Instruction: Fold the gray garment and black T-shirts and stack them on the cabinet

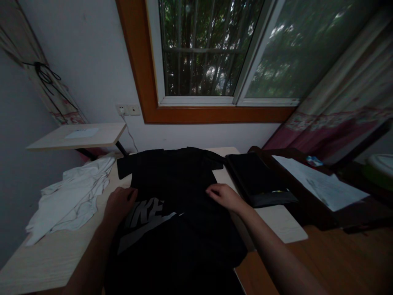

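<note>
A black T-shirt (184, 180) with a large grey printed logo is spread over a light wooden table, its short sleeves at the far end and its lower part hanging toward me. At the shirt's left side, beside the lettering, my left hand (122, 201) is closed with curled fingers on the fabric. My right hand (226, 197) pinches the opposite side edge between thumb and fingers. Dim light hides the folds and exactly how much cloth each hand grips.
A crumpled white garment (76, 196) lies on the table's left part, below a small raised shelf (76, 137) bearing a paper. Right of the shirt sit a black folder or case (258, 176) and, on dark furniture, a paper sheet (319, 184). A window (208, 53) is ahead.
</note>
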Available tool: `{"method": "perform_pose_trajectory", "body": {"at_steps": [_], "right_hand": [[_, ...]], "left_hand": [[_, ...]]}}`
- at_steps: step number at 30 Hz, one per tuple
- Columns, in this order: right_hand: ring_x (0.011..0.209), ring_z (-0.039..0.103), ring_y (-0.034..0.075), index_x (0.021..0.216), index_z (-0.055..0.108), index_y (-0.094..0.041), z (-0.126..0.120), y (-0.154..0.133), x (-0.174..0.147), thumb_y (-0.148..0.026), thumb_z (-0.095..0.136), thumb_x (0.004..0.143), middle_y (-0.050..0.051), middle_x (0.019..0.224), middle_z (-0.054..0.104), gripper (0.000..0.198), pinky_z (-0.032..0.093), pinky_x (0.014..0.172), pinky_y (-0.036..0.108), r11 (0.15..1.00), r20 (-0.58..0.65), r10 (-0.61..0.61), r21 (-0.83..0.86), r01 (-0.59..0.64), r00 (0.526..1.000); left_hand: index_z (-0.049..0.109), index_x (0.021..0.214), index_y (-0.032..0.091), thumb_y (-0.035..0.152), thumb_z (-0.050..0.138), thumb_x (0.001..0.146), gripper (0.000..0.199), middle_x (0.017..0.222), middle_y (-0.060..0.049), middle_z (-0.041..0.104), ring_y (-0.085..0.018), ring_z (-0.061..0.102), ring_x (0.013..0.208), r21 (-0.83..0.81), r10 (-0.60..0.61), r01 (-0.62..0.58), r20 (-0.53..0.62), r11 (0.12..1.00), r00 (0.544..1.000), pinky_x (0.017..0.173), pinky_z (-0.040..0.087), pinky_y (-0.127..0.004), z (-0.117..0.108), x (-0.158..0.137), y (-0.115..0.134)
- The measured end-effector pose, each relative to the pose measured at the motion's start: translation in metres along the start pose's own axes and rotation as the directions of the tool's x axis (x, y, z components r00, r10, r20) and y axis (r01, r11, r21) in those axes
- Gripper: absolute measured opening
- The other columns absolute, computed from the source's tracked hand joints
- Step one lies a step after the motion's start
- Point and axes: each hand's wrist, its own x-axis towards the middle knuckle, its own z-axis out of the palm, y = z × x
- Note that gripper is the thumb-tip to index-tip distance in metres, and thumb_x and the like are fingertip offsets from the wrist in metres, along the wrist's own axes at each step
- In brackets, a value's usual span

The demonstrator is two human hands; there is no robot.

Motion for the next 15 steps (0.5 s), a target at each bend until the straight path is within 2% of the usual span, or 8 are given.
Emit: {"method": "perform_pose_trajectory", "body": {"at_steps": [3,5,8,12,15], "right_hand": [[0.1,0.066,0.021,0.1,0.072,-0.021,0.005,0.006,0.006,-0.025,0.052,0.097,0.007,0.104,0.071,0.021,0.049,0.093,0.034,0.993,-0.121,-0.058,-0.108,0.045,0.991],[0.104,0.064,0.022,0.1,0.072,-0.021,0.009,0.01,0.008,-0.022,0.054,0.095,0.008,0.107,0.07,0.019,0.048,0.097,0.036,0.985,-0.119,-0.078,-0.16,0.059,0.99],[0.105,0.063,0.022,0.1,0.072,-0.021,0.016,0.014,0.008,-0.02,0.056,0.094,0.008,0.107,0.068,0.018,0.049,0.099,0.038,0.979,-0.098,-0.081,-0.196,0.06,0.992],[0.102,0.064,0.022,0.1,0.072,-0.022,0.016,0.015,0.004,-0.021,0.056,0.093,0.007,0.102,0.068,0.017,0.05,0.096,0.036,0.982,-0.095,-0.066,-0.18,0.048,0.993],[0.096,0.066,0.021,0.101,0.072,-0.023,0.01,0.012,0.0,-0.022,0.055,0.094,0.006,0.1,0.07,0.019,0.052,0.09,0.034,0.989,-0.08,-0.051,-0.144,0.039,0.996]], "left_hand": [[0.074,0.097,0.023,0.041,0.042,0.099,0.037,0.094,-0.007,0.073,-0.026,0.061,0.095,0.027,0.078,-0.077,-0.008,0.997,0.997,0.091,0.047,-0.04,-0.007,0.005,0.009],[0.074,0.1,0.022,0.038,0.043,0.099,0.035,0.104,-0.007,0.072,-0.024,0.06,0.102,-0.001,0.167,-0.167,-0.013,0.986,0.986,0.097,0.046,-0.039,-0.009,0.007,0.017],[0.074,0.102,0.023,0.037,0.043,0.099,0.034,0.111,-0.006,0.07,-0.022,0.06,0.105,-0.069,0.255,-0.25,0.076,0.966,0.964,0.095,0.046,-0.035,-0.012,0.007,0.027],[0.075,0.099,0.025,0.04,0.038,0.1,0.039,0.106,-0.006,0.071,-0.019,0.066,0.094,-0.098,0.183,-0.162,0.272,0.982,0.945,0.08,0.048,-0.031,-0.019,0.002,0.032],[0.076,0.088,0.024,0.049,0.035,0.099,0.049,0.092,-0.007,0.074,-0.022,0.068,0.085,-0.061,0.09,-0.072,0.395,0.996,0.914,0.075,0.046,-0.033,-0.028,-0.001,0.027]]}}
